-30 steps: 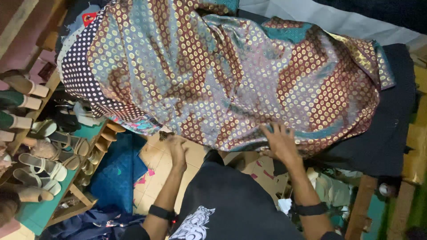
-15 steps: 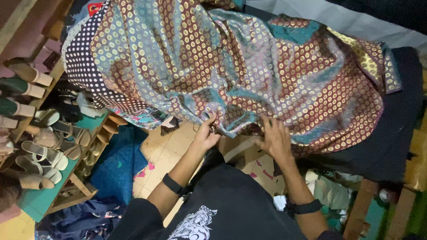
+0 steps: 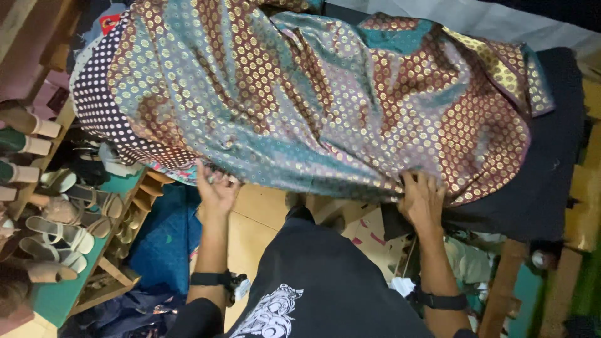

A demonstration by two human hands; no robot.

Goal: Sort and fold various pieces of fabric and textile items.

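A large patterned cloth [image 3: 300,106], teal and maroon with gold dots, is spread across a dark-covered table [image 3: 551,181]. My left hand [image 3: 216,184] grips the cloth's near edge at the left, fingers curled into the fabric. Farther right, my right hand [image 3: 422,197] presses on the same near edge, fingers spread over the maroon part. Both wrists carry dark bands. My dark printed shirt [image 3: 313,294] fills the bottom middle.
A rack of sandals and shoes [image 3: 56,219] stands at the left. A blue bag or cloth [image 3: 166,238] lies on the tan floor [image 3: 263,213] below my left arm. Wooden table legs [image 3: 504,281] and clutter sit at the lower right.
My left hand has moved left along the cloth's near edge and my right hand has moved right. The cloth now lies stretched wider between them.
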